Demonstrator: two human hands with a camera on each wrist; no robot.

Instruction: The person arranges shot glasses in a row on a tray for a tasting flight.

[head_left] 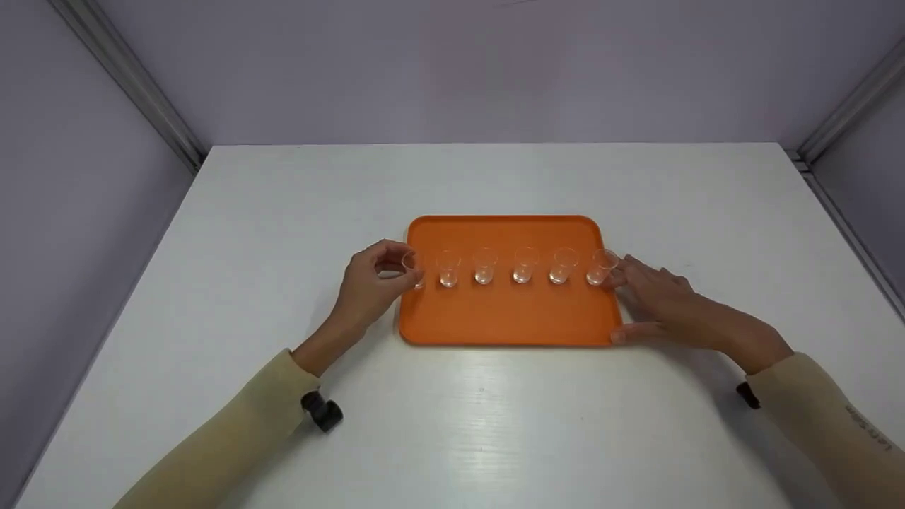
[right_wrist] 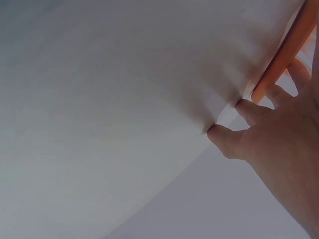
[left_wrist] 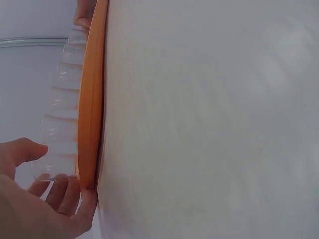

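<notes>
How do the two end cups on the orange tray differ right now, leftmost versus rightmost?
The leftmost cup is pinched between the left hand's thumb and fingers; the rightmost cup is at most touched by the fingertips of the right hand, which lies flat. The leftmost cup is partly hidden by fingers; the rightmost cup shows whole. Both are small, clear, upright, and stand in one row of six on the orange tray.

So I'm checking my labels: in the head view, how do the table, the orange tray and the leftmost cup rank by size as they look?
1. Table, largest; it fills most of the view.
2. Orange tray, lying on the table.
3. Leftmost cup, smallest, pinched by the left hand.
No ties.
</notes>
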